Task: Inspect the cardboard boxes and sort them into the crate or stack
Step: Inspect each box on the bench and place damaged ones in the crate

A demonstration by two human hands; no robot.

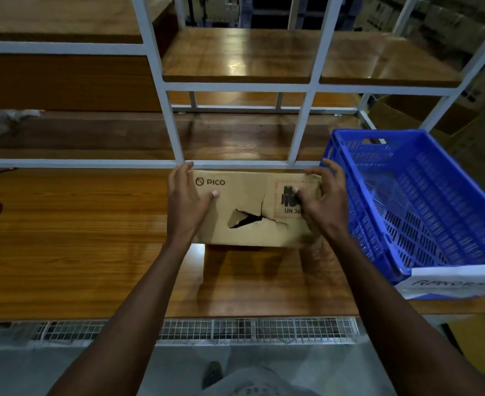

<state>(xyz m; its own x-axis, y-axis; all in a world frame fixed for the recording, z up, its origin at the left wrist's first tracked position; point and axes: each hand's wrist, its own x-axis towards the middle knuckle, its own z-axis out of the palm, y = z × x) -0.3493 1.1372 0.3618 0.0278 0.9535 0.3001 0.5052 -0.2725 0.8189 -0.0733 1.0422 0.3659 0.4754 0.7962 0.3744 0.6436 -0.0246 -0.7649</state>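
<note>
Head view shows your wooden workbench [72, 252] spreading under both forearms, with the white shelf frame [161, 87] rising just beyond your fingertips. Off past your right fingers sits the blue crate [424, 201], slatted and tilted a little, its near left corner close beside your knuckles; a white label [452, 282] hangs on its front rim.

Both your arms reach straight forward from the bottom edge and converge on the cardboard box [252, 212]. You hold it lifted off the bench, its printed face turned up toward you, its shadow lying on the wood below. Your left hand [188, 204] clamps the box's left end: fingers curl over the far top edge, thumb lies flat on the face just under the PICO logo [210, 182]. Your right hand [325, 201] grips the right end the same way, fingers hooked over the far corner and the thumb pressing on the red-dashed marking [288, 200], partly covering it.

Between your two thumbs, slightly below them, a jagged tear [245, 220] gapes in the face, with a crease running up from it.
</note>
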